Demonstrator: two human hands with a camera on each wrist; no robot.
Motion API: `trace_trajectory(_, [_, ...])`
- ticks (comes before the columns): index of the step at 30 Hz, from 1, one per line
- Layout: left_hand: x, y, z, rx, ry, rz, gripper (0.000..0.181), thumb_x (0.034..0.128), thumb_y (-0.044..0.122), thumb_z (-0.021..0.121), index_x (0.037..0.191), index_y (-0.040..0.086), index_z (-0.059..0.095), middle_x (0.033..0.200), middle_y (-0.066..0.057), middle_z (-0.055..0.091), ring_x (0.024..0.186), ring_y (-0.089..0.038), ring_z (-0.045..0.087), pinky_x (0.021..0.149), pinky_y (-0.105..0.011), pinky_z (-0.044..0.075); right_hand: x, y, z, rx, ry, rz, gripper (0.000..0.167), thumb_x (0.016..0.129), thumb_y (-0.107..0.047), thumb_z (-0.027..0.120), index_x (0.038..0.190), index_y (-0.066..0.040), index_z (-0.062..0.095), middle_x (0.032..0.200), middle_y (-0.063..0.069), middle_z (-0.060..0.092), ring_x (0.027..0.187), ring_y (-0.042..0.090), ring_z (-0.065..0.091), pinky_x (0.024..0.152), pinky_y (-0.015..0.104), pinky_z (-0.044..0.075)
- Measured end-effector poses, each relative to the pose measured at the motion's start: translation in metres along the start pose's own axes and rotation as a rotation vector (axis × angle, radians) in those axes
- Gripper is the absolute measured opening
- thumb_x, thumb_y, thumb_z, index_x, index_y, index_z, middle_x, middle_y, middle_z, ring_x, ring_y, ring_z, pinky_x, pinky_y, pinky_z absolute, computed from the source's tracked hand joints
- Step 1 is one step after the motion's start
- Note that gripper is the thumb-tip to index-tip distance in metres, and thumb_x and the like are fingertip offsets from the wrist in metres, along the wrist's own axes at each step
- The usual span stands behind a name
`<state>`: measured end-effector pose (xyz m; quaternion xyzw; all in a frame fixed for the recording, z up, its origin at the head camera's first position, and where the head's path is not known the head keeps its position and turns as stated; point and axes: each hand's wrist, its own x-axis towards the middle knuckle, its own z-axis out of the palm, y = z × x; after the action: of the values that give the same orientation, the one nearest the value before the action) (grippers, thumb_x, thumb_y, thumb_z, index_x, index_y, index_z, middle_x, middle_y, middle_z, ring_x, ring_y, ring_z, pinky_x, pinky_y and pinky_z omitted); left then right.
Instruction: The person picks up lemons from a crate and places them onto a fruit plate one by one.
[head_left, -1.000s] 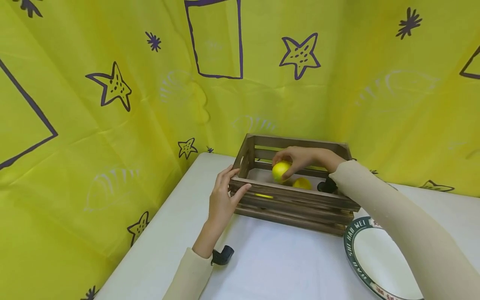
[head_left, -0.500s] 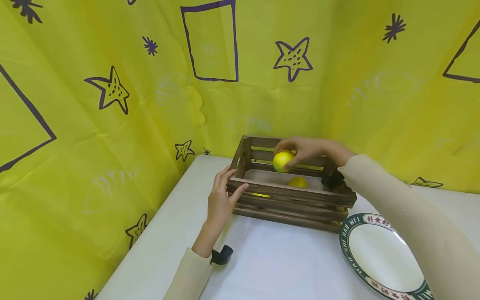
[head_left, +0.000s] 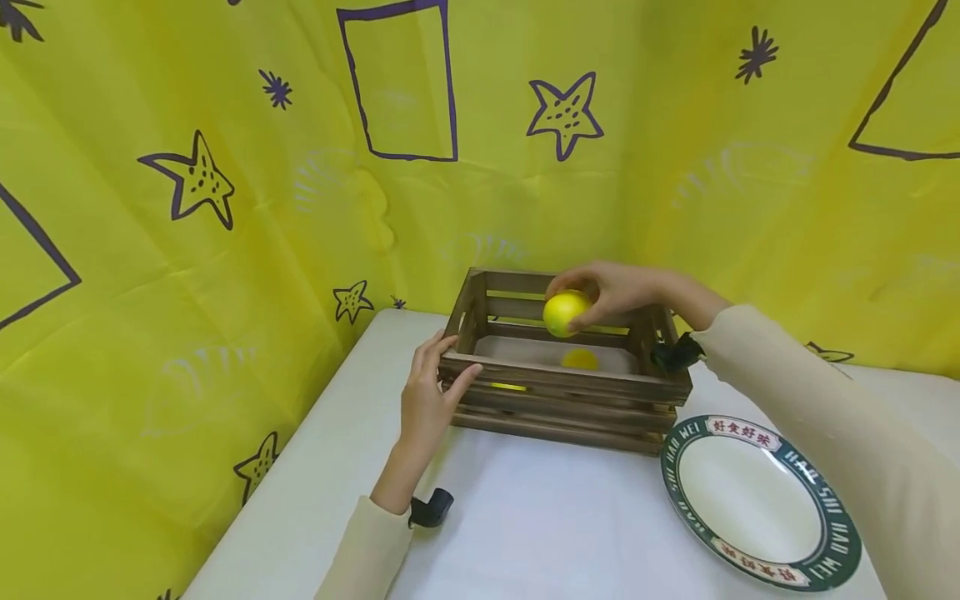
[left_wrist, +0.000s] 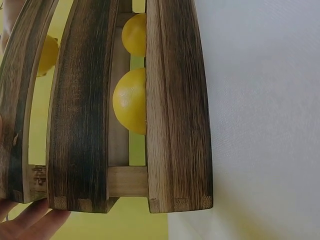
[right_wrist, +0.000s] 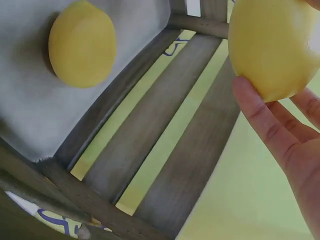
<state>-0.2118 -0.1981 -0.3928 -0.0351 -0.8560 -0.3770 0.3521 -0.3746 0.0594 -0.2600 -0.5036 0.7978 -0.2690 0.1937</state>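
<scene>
Near the left front corner of a brown slatted wooden crate [head_left: 558, 382], my left hand [head_left: 429, 396] grips the rim, thumb on the front and fingers over the end. My right hand [head_left: 615, 292] holds a lemon [head_left: 566, 313] above the crate's inside, pinched between thumb and fingers. Another lemon [head_left: 580, 359] lies on the crate floor, partly hidden by the front slats. The right wrist view shows that lemon [right_wrist: 82, 45] below and left of the held one [right_wrist: 272, 47]. Through the slats in the left wrist view, two yellow fruits [left_wrist: 131, 101] show inside.
A white oval plate with a green patterned rim [head_left: 678, 500] lies on the white table [head_left: 540, 517], right of the crate and partly under the right forearm. A yellow curtain [head_left: 465, 208] with star drawings hangs behind and to the left.
My right hand has lifted the lemon from low in the crate to about rim height. The left hand keeps its grip on the crate. The head view has turned slightly right, showing more of the plate.
</scene>
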Motion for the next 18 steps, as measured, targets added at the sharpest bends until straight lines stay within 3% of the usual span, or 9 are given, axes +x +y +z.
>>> trace_trajectory(10, [0.003,-0.002,0.0,-0.007,-0.002,-0.005,0.054,0.0854,0.03,0.076,0.131,0.009,0.056,0.142,-0.014,0.049,0.115,-0.037,0.06,0.078,-0.043,0.057,-0.019,-0.02,-0.004,0.007,0.006,-0.044,0.05,0.083,-0.008,0.076,0.128,0.004,0.056,0.123,0.016,0.06,0.089,0.022,0.058,0.079,0.034,0.053])
trace_trajectory(18, [-0.001,-0.001,0.002,-0.025,-0.009,-0.016,0.054,0.0851,0.029,0.076,0.131,0.009,0.057,0.142,-0.014,0.049,0.117,-0.036,0.059,0.08,-0.043,0.057,-0.047,-0.028,-0.004,-0.026,0.021,-0.057,0.049,0.083,-0.01,0.077,0.127,0.003,0.057,0.122,0.015,0.058,0.093,0.023,0.056,0.08,0.033,0.054])
